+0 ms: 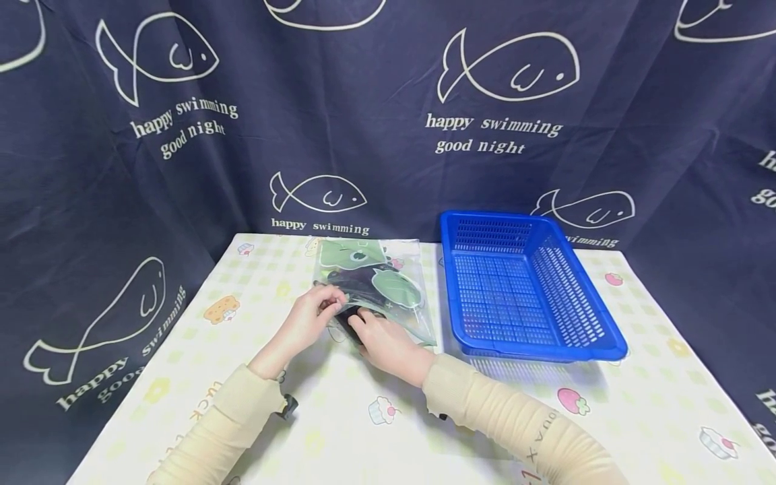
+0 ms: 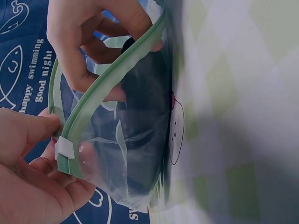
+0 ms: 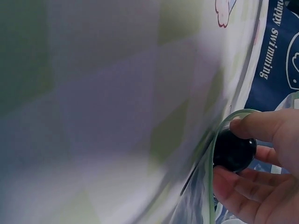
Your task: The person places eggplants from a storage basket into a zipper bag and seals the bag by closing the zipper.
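Observation:
A clear zip bag (image 1: 397, 291) with green cartoon print lies on the table, its green-edged mouth toward me. My left hand (image 1: 306, 322) pinches one corner of that mouth, beside the white slider (image 2: 64, 148). In the left wrist view the green zip strip (image 2: 110, 74) bows open. My right hand (image 1: 388, 340) reaches into the mouth, fingers inside the bag. In the right wrist view its thumb and fingers curl round a glossy black round-ended object (image 3: 236, 151). A long dark shape fills much of the bag; its far part is hidden behind the print.
A blue plastic basket (image 1: 450, 289) with slotted walls stands to the right of the bag. The table wears a pale checked cloth (image 1: 339, 431) with cupcake and strawberry prints. Dark blue fish-patterned curtain (image 1: 388, 121) hangs behind the table and along both sides.

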`<state>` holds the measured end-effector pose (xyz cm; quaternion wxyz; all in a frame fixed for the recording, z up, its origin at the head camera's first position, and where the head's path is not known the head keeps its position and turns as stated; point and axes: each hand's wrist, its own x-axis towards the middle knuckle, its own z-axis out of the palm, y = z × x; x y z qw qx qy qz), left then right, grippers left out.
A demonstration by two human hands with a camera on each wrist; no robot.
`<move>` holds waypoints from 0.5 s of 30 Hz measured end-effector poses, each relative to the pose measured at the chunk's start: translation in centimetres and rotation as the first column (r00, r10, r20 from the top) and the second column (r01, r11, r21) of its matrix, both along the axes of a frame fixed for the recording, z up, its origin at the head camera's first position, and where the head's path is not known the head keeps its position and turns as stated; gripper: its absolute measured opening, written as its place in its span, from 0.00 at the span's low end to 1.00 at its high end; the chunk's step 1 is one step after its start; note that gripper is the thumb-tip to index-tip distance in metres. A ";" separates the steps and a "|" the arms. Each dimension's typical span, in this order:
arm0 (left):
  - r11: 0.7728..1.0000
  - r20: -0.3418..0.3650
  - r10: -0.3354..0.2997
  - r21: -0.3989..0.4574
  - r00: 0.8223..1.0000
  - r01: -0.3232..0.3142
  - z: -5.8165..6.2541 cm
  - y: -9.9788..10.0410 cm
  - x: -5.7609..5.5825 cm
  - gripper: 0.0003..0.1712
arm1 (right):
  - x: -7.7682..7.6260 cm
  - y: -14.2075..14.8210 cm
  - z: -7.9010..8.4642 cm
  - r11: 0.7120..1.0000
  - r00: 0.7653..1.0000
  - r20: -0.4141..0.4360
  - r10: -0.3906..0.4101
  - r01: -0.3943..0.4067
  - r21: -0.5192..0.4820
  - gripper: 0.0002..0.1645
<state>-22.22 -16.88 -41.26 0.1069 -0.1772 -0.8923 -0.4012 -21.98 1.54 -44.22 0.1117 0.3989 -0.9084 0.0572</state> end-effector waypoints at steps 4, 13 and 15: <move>1.000 -0.008 -0.007 -0.008 1.000 0.007 -0.1 -0.1 0.0 0.06 | 0.1 0.1 0.1 1.000 1.000 -0.002 -0.018 0.018 0.011 0.24; 1.000 -0.013 -0.016 -0.010 1.000 0.016 -0.3 -0.5 0.2 0.07 | 2.0 0.8 2.0 1.000 0.998 -0.065 0.007 -0.006 0.010 0.23; 1.000 -0.017 -0.017 -0.014 1.000 0.017 -0.4 -0.6 0.3 0.07 | 2.4 1.1 2.8 0.998 0.996 -0.081 0.022 -0.026 -0.049 0.18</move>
